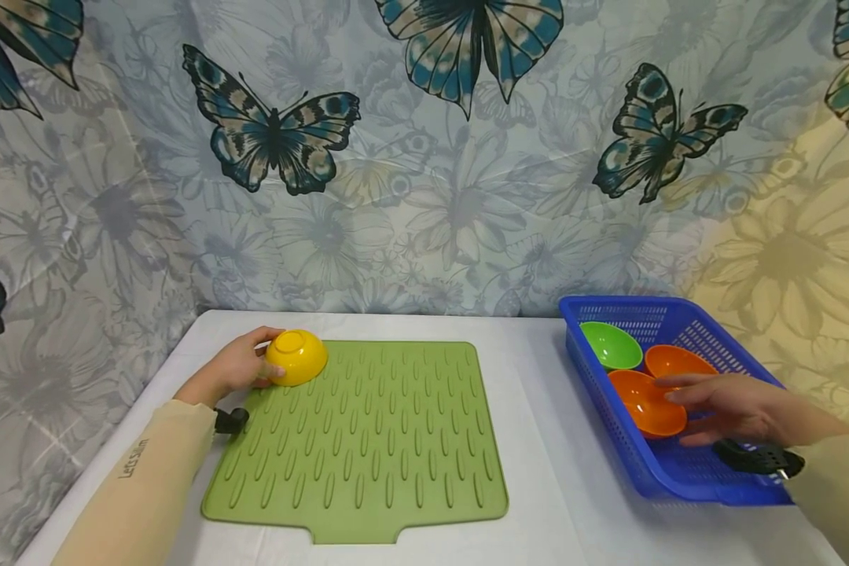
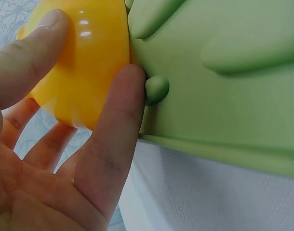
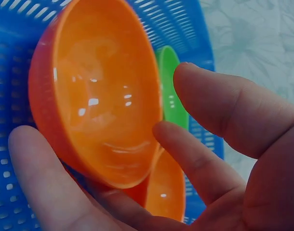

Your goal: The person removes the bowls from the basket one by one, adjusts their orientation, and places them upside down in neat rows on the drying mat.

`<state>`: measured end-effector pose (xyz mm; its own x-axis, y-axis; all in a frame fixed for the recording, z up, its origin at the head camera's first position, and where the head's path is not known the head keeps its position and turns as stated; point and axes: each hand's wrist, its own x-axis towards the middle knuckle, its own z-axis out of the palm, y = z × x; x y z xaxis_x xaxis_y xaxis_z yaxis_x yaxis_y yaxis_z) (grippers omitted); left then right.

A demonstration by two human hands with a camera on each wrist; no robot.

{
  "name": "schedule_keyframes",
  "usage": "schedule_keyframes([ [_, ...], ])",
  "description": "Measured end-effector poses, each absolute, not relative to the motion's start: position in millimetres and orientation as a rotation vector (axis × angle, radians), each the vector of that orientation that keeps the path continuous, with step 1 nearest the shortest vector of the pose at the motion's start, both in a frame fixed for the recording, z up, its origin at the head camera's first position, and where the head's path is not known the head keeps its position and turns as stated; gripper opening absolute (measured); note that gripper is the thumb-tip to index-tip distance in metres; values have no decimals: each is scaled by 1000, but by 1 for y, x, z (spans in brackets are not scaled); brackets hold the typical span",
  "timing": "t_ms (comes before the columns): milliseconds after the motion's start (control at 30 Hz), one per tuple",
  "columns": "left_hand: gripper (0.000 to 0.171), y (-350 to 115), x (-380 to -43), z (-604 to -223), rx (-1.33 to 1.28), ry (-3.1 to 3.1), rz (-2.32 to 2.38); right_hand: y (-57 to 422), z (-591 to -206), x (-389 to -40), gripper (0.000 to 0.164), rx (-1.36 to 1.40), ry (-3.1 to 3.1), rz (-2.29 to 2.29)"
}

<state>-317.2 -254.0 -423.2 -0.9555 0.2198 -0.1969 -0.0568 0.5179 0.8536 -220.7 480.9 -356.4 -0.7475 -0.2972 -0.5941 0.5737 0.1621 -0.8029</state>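
Upside down at the far left corner of the green mat is a yellow bowl. My left hand holds it from the left side, its thumb on the bowl's outer wall in the left wrist view and a finger by the rim, against the mat. Over the blue basket, my right hand reaches in with spread fingers around the nearer orange bowl. One fingertip appears to meet that bowl's rim; the thumb is apart from it. A second orange bowl and a green bowl lie behind.
A white cloth covers the table under mat and basket. Behind and to the left hangs a butterfly-patterned backdrop. The mat has raised ridges and a tab at its front edge. The basket stands at the right with slotted walls.
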Motion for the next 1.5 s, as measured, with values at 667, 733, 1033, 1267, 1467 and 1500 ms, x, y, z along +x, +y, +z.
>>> schedule_keyframes([
  [667,78,-253,-318,-421,135,2491,1409,469,-371,-228,42,364,1896,-1576],
  [733,78,-252,-317,-421,140,2483,1413,468,-371,-228,46,389,1901,-1575],
  [1033,79,-251,-315,-418,144,2464,1435,465,-372,-225,59,445,1939,-1589],
  [1267,79,-252,-316,-420,156,2460,1438,470,-371,-222,58,410,1926,-1592],
  [1467,78,-254,-316,-421,144,2458,1435,480,-370,-220,53,318,1863,-1626],
  [1500,78,-253,-316,-421,134,2458,1438,482,-370,-220,52,302,1854,-1631],
])
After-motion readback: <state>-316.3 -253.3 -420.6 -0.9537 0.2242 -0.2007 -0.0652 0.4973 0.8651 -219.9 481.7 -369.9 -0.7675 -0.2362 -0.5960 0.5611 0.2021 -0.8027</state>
